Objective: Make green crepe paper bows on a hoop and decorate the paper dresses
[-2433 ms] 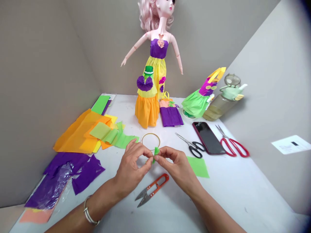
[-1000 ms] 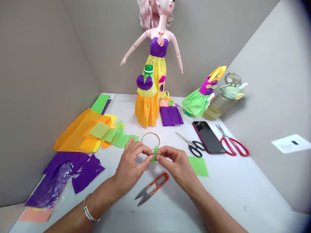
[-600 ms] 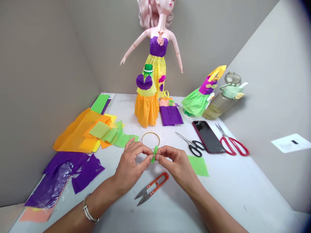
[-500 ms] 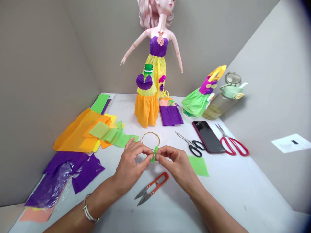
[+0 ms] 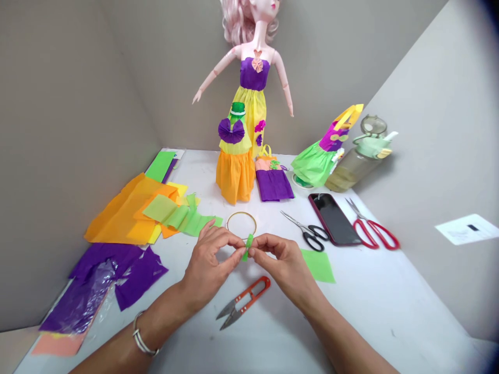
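A white work table [image 5: 351,311] held a doll [image 5: 245,117] in a crepe-paper gown. Orange crepe paper [image 5: 117,218] and purple crepe paper [image 5: 138,280] lay off to the left, black-handled scissors [image 5: 312,238] and red-handled scissors [image 5: 376,235] to the right, apparently leaving the middle free for working. Thread snips [image 5: 244,304] lay near, within easy reach. The left hand [image 5: 206,267] and right hand [image 5: 283,262] met just near a thin gold ring [image 5: 240,223]. Their fingertips [image 5: 234,245] pinched narrowly on a green crepe-paper strip [image 5: 247,248], held up between them, small and crinkled, its far end overlapping the ring from above.
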### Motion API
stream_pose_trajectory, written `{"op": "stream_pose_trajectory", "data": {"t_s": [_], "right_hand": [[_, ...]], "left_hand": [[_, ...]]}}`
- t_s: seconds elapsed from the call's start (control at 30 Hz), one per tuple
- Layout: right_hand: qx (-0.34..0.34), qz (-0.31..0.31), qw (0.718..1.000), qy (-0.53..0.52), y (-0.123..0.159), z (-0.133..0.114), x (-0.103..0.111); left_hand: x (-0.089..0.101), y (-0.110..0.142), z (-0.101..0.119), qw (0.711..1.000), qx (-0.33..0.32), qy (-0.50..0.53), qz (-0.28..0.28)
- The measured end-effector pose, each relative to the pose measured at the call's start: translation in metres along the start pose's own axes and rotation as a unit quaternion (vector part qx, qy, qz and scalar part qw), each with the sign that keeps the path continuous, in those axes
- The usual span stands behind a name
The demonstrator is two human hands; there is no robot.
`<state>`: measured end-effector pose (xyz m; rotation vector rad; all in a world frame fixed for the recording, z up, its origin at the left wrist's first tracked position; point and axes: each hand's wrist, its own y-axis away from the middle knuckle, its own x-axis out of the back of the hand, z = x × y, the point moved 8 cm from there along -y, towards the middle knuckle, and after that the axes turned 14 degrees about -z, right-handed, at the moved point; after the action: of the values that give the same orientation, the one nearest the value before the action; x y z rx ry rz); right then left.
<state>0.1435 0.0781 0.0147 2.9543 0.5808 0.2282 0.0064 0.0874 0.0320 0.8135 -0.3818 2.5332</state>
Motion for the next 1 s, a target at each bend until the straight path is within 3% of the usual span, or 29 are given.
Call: {"op": "stream_pose_trajectory", "data": {"t_s": [0.6,1.0], "right_hand": [[-0.009,0.000,1.000,-0.020,0.000,0.002,0.003],[-0.043,-0.077,0.980,-0.179,-0.005,0.013,-0.004]], "left_hand": [[-0.001,0.000,-0.003,0.999,0.003,0.036,-0.011],[-0.006,-0.002,-0.013,0.978,0.074,0.180,-0.072]]}}
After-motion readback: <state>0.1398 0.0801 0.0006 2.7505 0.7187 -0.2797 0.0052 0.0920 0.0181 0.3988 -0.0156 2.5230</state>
